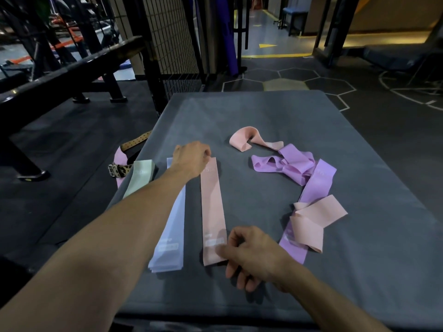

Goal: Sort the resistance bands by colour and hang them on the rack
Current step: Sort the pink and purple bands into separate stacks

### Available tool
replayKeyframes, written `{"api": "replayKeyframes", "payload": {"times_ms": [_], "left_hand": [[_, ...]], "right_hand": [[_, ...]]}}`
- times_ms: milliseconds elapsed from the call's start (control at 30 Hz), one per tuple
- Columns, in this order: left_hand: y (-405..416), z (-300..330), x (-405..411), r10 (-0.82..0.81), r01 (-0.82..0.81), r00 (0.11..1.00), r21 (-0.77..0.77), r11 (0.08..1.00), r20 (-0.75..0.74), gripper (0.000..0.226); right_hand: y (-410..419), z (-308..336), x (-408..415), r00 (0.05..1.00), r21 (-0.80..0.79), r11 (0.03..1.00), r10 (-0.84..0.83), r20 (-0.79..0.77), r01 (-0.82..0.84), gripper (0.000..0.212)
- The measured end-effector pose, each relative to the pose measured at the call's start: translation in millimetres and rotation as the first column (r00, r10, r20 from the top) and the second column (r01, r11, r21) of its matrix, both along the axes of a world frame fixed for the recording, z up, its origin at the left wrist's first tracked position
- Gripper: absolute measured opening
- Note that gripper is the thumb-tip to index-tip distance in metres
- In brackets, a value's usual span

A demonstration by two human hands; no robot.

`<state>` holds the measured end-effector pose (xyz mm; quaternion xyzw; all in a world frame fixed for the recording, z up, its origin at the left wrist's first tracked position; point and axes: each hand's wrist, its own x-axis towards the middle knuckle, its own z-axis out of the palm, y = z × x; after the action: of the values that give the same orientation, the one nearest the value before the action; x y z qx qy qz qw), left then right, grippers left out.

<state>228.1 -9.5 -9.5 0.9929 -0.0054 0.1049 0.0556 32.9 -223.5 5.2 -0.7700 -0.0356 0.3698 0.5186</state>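
A flat pink band (212, 207) lies lengthwise on the grey mat (263, 121). My left hand (191, 159) pinches its far end and my right hand (254, 255) pinches its near end. To its left lie a pale blue band stack (171, 236) and a pale green band (140, 178). On the right sits a loose heap: purple bands (297, 168), a folded pink band (309, 224), and a curled pink band (244, 140) farther back.
A leopard-print belt (119, 170) and a tan perforated strap (135, 141) hang off the mat's left edge beside a pink strip (119, 159). A black bench (72, 70) stands at far left, a wire-mesh rack (172, 37) behind the mat. Dark floor surrounds the mat.
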Motion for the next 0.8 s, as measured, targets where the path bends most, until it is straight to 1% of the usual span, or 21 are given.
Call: {"api": "replayKeyframes", "payload": {"times_ms": [67,100,167,200,267,333,367,400,433,533,567,600,633,667,700,800], "left_hand": [[-4.9,6.3,-4.0,-0.052,0.053,0.999,-0.079,0.995,0.011,0.012],[-10.2,11.1,-6.2,-0.102,0.103,0.995,-0.147,0.984,0.016,0.009],[-30.2,25.1,-17.9,-0.248,0.245,0.968,-0.296,0.923,0.026,0.007],[-44.9,33.5,-29.1,-0.342,0.322,0.94,-0.356,0.877,0.008,0.008],[-79.8,48.7,-56.8,-0.543,0.474,0.839,-0.43,0.769,-0.046,0.011],[-114.1,58.4,-87.1,-0.677,0.59,0.729,-0.41,0.695,-0.099,0.013],[-129.7,59.5,-100.3,-0.713,0.63,0.691,-0.386,0.674,-0.117,0.015],[-143.4,61.4,-113.4,-0.734,0.651,0.667,-0.379,0.658,-0.13,0.019],[-155.0,59.1,-123.0,-0.73,0.644,0.665,-0.374,0.668,-0.16,0.027],[-179.2,45.7,-141.8,-0.646,0.591,0.714,-0.262,0.763,-0.27,0.06],[-183.6,41.4,-144.6,-0.618,0.587,0.73,-0.195,0.785,-0.291,0.064],[-186.4,37.2,-146.1,-0.6,0.592,0.742,-0.125,0.796,-0.3,0.063],[-188.8,35.1,-147.9,-0.589,0.597,0.748,-0.076,0.798,-0.306,0.056],[-190.7,36.0,-151.1,-0.583,0.592,0.755,-0.07,0.802,-0.3,0.046],[-191.0,35.2,-152.0,-0.579,0.574,0.759,-0.113,0.811,-0.297,0.038],[-185.5,37.7,-150.5,-0.58,0.501,0.781,-0.32,0.804,-0.234,0.025]], "right_hand": [[-4.6,3.9,1.4,0.999,-0.028,1.0,-0.004,0.037,0.005,0.023],[-8.8,7.5,2.5,0.998,-0.038,0.999,-0.018,0.062,0.021,0.023],[-20.5,17.5,6.6,0.99,-0.052,0.996,-0.063,0.123,0.07,0.021],[-28.4,23.9,9.1,0.983,-0.058,0.993,-0.094,0.16,0.104,0.021],[-49.8,37.4,15.3,0.95,-0.069,0.975,-0.186,0.253,0.209,0.02],[-74.3,49.6,19.5,0.888,-0.054,0.938,-0.303,0.347,0.341,0.017],[-85.8,53.9,20.5,0.852,-0.029,0.915,-0.364,0.376,0.403,0.016],[-96.1,56.7,20.7,0.823,-0.003,0.892,-0.415,0.387,0.452,0.015],[-104.9,57.8,19.8,0.805,0.014,0.874,-0.453,0.384,0.485,0.013],[-126.3,57.4,15.5,0.779,0.046,0.843,-0.515,0.358,0.537,0.009],[-132.4,58.3,13.7,0.766,0.062,0.831,-0.537,0.355,0.553,0.009],[-138.2,59.0,12.1,0.75,0.084,0.817,-0.561,0.35,0.571,0.01],[-143.2,59.7,10.5,0.733,0.108,0.801,-0.586,0.346,0.589,0.01],[-147.3,60.2,9.0,0.715,0.132,0.785,-0.609,0.344,0.605,0.01],[-149.8,60.5,7.3,0.7,0.151,0.773,-0.626,0.344,0.617,0.01],[-151.9,60.8,5.0,0.664,0.187,0.745,-0.66,0.352,0.641,0.009]]}}
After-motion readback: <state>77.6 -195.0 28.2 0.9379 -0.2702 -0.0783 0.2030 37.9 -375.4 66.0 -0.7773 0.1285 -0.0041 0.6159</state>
